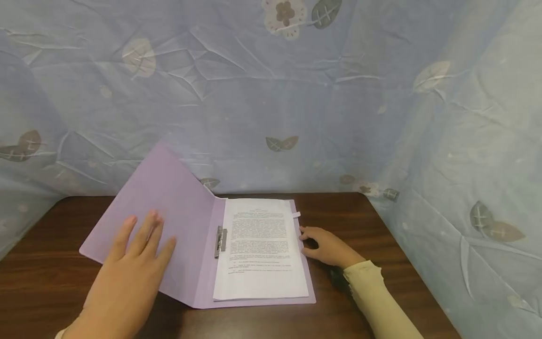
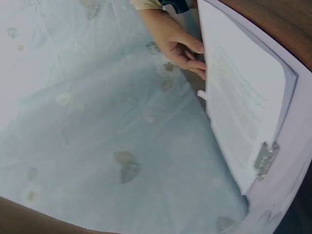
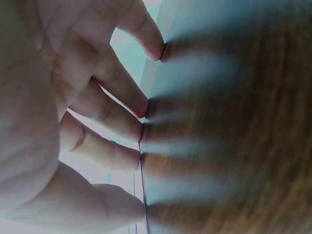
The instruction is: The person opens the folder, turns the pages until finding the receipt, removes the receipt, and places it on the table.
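A lilac folder lies spread on the table, its left cover tilted up off the surface. Printed sheets rest on its right side, by a metal clip near the spine. My left hand is over the cover's inner face with its fingers extended; whether they touch it is unclear. Beside the folder's right edge is my right hand, its fingers slightly bent. In the right wrist view, the fingertips of that hand touch the tabletop along the folder's edge, gripping nothing visible.
The dark wooden table extends to both sides of the folder. Pale blue cloth with leaf prints hangs behind and on the right. A small white tab sticks out at the folder's right edge.
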Motion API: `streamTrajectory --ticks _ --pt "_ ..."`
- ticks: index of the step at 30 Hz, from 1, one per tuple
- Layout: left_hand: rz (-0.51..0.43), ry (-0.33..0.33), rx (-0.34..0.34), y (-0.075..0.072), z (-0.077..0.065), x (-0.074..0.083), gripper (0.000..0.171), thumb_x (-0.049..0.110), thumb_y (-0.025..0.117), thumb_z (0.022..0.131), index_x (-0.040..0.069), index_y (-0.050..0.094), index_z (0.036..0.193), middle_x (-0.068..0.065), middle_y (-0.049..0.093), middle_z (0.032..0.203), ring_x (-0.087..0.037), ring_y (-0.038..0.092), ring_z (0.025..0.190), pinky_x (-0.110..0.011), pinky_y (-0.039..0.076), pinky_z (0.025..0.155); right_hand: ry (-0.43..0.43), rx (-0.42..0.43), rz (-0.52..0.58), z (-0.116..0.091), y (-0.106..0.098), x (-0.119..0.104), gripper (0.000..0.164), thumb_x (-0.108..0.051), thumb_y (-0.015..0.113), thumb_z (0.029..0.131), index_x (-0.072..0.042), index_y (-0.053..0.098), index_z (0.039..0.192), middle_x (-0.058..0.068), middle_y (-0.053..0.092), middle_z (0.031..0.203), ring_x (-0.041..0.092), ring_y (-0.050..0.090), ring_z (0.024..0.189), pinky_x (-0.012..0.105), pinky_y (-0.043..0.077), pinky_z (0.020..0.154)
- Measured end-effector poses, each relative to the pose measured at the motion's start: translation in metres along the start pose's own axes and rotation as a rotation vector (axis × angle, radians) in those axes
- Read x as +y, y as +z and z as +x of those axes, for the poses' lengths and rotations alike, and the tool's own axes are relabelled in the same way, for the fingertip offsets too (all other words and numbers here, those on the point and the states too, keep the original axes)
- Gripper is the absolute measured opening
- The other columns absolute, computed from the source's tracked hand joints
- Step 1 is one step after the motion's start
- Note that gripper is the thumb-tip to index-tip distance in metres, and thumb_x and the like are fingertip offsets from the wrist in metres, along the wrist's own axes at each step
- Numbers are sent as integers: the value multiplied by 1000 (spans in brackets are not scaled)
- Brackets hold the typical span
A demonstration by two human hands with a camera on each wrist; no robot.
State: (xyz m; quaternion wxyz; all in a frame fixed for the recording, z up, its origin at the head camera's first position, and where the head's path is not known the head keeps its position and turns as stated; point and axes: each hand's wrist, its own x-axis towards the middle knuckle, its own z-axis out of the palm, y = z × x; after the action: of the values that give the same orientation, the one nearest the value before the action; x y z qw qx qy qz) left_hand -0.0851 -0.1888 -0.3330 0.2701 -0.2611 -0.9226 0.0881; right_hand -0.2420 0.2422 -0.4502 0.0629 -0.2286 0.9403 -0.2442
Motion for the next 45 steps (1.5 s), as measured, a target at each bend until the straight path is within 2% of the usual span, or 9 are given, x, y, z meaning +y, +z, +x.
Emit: streamTrajectory --ticks 3,5,11,18,25,29,35,39,45 --pt "54 -43 -82 17 5 0 57 12 93 61 2 72 114 -33 61 133 -50 49 135 -72 25 114 0 -3 15 -1 1 -2 34 -18 73 96 -4 68 126 12 50 156 36 44 146 54 36 118" --pt "69 -72 -151 28 7 0 61 24 96 60 4 72 113 -31 63 129 -50 53 128 -77 33 104 -2 -2 16 -1 3 -3 33 -18 73 96 -4 68 126 13 50 156 36 44 145 54 36 118" --pt "-44 -187 -352 56 9 -7 74 41 97 57 5 69 115 -31 61 122 -52 54 119 -79 41 82 -7 -8 10 -1 4 -9 34 -18 72 96 -3 68 126 13 50 156 36 45 145 55 37 117" --pt "-234 -215 -488 87 18 -21 99 45 99 51 3 64 133 -36 55 136 -60 48 127 -85 35 89 5 8 17 2 6 -9 34 -18 73 96 -4 68 126 12 52 155 36 46 144 54 37 117" --pt "-355 -202 -625 103 27 -27 115 48 100 48 3 56 144 -40 43 147 -65 39 133 -89 31 90 19 11 -5 3 9 -9 41 -18 72 97 -3 66 134 10 52 155 34 46 144 54 37 117" --pt "-406 -207 -671 109 31 -30 122 55 98 48 3 51 148 -41 38 151 -66 35 136 -89 30 92 26 9 -23 3 9 -9 42 -19 71 97 -3 65 136 9 52 155 34 46 145 54 36 118" --pt "-491 -226 -724 115 35 -35 130 60 96 50 0 44 153 -45 30 153 -69 31 136 -81 42 88 24 14 -29 3 7 -9 41 -18 71 98 -2 66 135 10 53 155 34 46 144 54 37 117" --pt "-521 -228 -753 117 36 -37 134 62 95 49 -1 40 155 -48 27 152 -71 29 135 -79 41 94 25 6 -35 3 6 -10 40 -17 71 97 -1 67 133 10 52 155 34 46 144 53 37 117" --pt "-526 -222 -721 121 41 -36 130 64 92 58 -4 38 154 -44 40 144 -67 41 127 -75 43 97 30 42 -40 -1 3 -11 26 -16 73 94 -4 73 118 14 57 150 37 49 141 61 28 120"
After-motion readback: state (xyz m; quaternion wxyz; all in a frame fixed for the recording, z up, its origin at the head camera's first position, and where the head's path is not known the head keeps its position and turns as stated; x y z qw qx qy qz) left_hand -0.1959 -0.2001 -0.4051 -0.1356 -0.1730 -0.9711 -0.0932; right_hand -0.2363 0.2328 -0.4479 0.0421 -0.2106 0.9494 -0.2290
